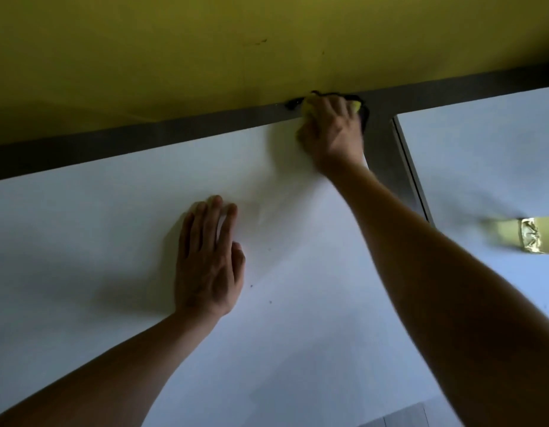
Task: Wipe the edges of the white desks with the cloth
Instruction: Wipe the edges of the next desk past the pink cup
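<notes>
Both forearms reach up from the bottom of the view over the near desk (113, 226). Well short of the grip and to its left, the left hand (208, 260) lies flat on the white top, fingers straight, holding nothing and seemingly bracing the person. Farther out, the right hand (330, 131) is clenched round the cloth (307, 107), a yellow wad with a dark trim that shows just past the knuckles. The grip sits at the desk's far right corner, pressing the cloth onto the far edge where it meets the grey rail (144, 134). Beyond the grip rises a yellow panel (174, 57). Right of the grip, across a grey gap, lies the second desk (482, 155), with a pale yellow object (525, 238) banded in gold foil near the frame's side.

The step in hand looks like wiping the far edge at its corner. Next, the cloth likely has to turn the corner and run down the side edge, pressure kept on, then cross to the second desk.
</notes>
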{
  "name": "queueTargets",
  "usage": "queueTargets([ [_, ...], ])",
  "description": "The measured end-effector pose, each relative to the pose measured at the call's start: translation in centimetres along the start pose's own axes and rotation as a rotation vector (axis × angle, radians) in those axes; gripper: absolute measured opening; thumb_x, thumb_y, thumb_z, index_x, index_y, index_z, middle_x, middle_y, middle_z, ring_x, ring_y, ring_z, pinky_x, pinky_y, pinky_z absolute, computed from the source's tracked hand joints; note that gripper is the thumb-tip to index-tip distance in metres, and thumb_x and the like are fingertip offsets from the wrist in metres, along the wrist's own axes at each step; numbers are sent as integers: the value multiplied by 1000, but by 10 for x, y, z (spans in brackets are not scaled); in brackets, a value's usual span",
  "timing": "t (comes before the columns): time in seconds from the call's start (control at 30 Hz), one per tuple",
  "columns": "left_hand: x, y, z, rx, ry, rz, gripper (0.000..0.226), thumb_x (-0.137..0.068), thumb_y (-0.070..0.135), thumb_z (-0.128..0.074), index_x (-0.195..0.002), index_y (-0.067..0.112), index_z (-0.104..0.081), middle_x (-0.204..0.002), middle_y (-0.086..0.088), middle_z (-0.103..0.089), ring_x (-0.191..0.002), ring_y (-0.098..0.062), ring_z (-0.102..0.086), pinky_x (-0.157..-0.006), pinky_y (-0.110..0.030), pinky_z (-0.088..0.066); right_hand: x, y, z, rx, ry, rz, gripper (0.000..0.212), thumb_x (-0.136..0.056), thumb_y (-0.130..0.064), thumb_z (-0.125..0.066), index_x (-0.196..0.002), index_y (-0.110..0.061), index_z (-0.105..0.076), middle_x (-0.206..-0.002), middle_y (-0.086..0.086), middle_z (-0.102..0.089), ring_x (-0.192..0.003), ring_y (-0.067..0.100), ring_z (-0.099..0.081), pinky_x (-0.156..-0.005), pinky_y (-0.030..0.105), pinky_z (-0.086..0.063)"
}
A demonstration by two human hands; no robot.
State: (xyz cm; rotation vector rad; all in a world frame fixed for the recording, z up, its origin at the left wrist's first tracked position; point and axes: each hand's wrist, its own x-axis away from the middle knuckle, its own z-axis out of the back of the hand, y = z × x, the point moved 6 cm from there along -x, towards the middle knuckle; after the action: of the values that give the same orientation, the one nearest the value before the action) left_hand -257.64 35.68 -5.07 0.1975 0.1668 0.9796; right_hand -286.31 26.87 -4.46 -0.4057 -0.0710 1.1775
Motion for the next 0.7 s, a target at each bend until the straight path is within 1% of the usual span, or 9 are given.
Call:
queueTargets([
  [0.03,0,-1,-1,-6,-6,1,60,-103,28,-35,-161,10,-34,-169,-17,-27,-158,-36,-21,-129,-51,-16,-1,16,6,59,-30,-55,45,-85,-39,-47,-123,-19,-60,-115,14,-59,-107,36,-54,-88,42,-43],
  [0.1,1,-2,-2,-10,-14,5,61,-103,28,-35,-161,9,-35,-169,-17,-27,-158,-37,-21,-129,-52,-16,4,36,13,110,-23,-154,47,-89,-41,-44,-128,-17,-55,-118,16,-55,-106,36,-52,-85,43,-43],
  [0.23,1,0,-1,7,-20,3,61,-103,28,-36,-161,8,-34,-169,-18,-26,-157,-38,-21,-128,-54,-17,39,44,13,-4,67,-398,49,-99,-43,-41,-138,-14,-46,-121,18,-53,-103,35,-53,-84,48,-49],
  [0.3,2,1,-1,18,-29,0,61,-103,28,-35,-160,6,-36,-168,-19,-27,-156,-40,-22,-127,-56,-18,60,44,17,-11,66,-424,55,-98,-45,-42,-144,-16,-40,-121,16,-52,-104,32,-51,-88,46,-47],
  [0.4,-5,6,0,48,-18,7,60,-99,23,-38,-155,2,-41,-166,-19,-32,-155,-39,-27,-125,-58,-21,84,49,23,-153,27,-426,65,-97,-46,-48,-152,-17,-30,-133,13,-49,-116,28,-47,-98,42,-41],
  [0.47,-17,32,-4,125,-21,-91,61,-97,22,-42,-154,2,-43,-165,-18,-34,-154,-38,-29,-126,-56,-21,89,53,26,-269,-7,-427,61,-100,-46,-49,-151,-18,-34,-137,11,-48,-120,26,-46,-101,41,-42],
  [0.57,-30,85,-23,159,-96,-338,67,-95,20,-48,-158,3,-37,-167,-17,-30,-155,-39,-27,-126,-56,-21,75,57,27,-309,-34,-432,55,-100,-45,-48,-147,-17,-40,-135,13,-47,-119,28,-48,-95,40,-44],
  [0.6,-31,94,-29,142,-118,-365,68,-96,21,-47,-160,4,-33,-169,-16,-27,-156,-39,-25,-126,-56,-21,67,59,25,-306,-45,-445,53,-101,-44,-47,-145,-15,-42,-133,15,-47,-117,30,-49,-94,41,-44],
  [0.7,-32,98,-36,102,-128,-345,67,-100,25,-42,-162,5,-27,-171,-15,-22,-158,-36,-20,-126,-56,-22,26,54,17,-246,-72,-452,45,-102,-41,-47,-136,-11,-45,-127,17,-49,-111,32,-51,-93,44,-46],
])
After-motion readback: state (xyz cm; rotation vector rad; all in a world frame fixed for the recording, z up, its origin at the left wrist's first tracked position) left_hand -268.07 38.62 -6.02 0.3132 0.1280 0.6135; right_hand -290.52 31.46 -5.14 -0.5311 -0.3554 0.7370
